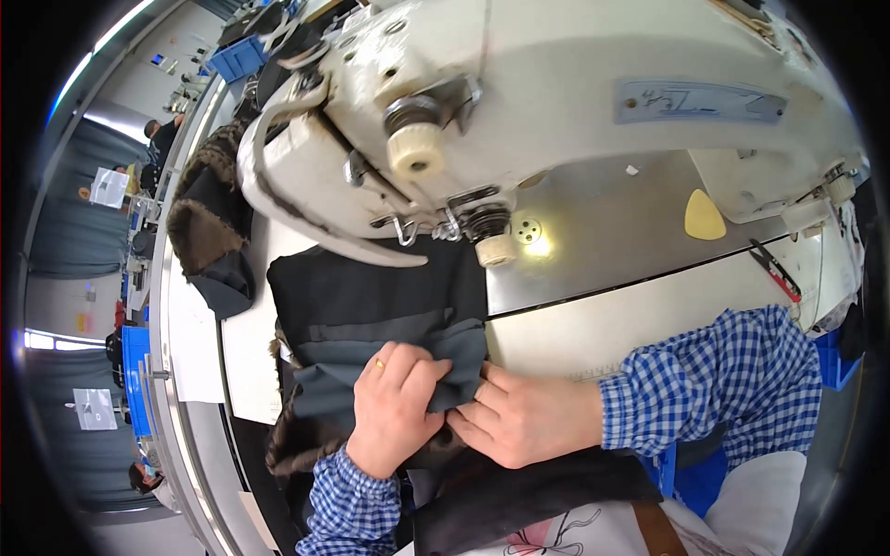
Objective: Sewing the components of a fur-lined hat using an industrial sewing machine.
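Head view: the left hand is pinching a grey fold of the cloth between its curled fingers and thumb, while the right hand, close by at 3 o'clock, is pinching the right edge. The cloth is lying on the tabletop at 10 to 11 o'clock from the hands, its far end reaching beneath the head of the machine. Brown fur is showing from under it at 9 o'clock, and a fur bundle is resting at 10 o'clock. Toward 2 o'clock, a yellow disc and snips are lying well apart from the work. Trouble could be coming from the layers: if either pinch is loosening, the smooth fold could be sliding out of line with the edge. The thick fur could also be bunching underneath, tilting the cloth or getting caught in a seam. The needle is not showing, so any snag there could be going unnoticed.
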The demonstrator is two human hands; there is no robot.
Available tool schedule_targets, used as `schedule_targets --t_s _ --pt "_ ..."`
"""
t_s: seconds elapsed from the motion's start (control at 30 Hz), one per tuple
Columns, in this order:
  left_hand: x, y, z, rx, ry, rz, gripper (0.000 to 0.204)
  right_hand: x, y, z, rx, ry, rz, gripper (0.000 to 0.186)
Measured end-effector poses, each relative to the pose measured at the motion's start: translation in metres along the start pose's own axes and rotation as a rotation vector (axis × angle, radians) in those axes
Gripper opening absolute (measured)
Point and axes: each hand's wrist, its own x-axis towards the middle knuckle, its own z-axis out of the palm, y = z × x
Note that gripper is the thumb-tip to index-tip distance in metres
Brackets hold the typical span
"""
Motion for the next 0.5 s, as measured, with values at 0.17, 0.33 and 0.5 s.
schedule_targets --t_s 0.17,0.33,0.5 --pt "0.012 -0.004 -0.006 -0.341 -0.011 -0.162 0.045 -0.011 0.013 -0.010 0.215 0.122 0.056 0.030" --pt "0.007 -0.004 0.008 -0.280 0.052 -0.263 0.061 -0.018 0.040 -0.026 0.134 0.286 0.291 0.033" --pt "0.019 -0.003 0.004 -0.298 0.075 -0.296 0.027 -0.011 0.044 -0.019 0.050 0.117 0.234 0.029"
